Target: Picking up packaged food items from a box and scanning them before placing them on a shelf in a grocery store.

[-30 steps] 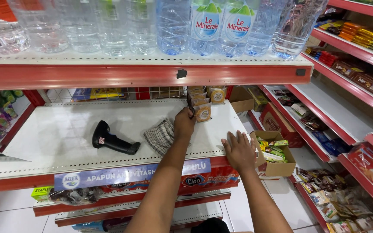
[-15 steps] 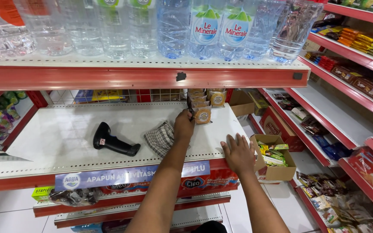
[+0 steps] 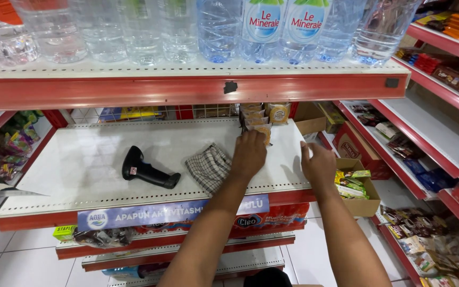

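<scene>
While a row of tan snack packets (image 3: pixel 257 121) is being lined up along the white shelf (image 3: pixel 81 159), the front packet is being gripped by the left hand (image 3: pixel 249 154), the open right hand (image 3: pixel 319 166) is being rested flat for support.

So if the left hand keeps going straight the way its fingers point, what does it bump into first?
Most likely the row of small brown snack packets. The left hand points toward the back of the white shelf, and its fingertips look already at the front packet, though depth is unclear.
</scene>
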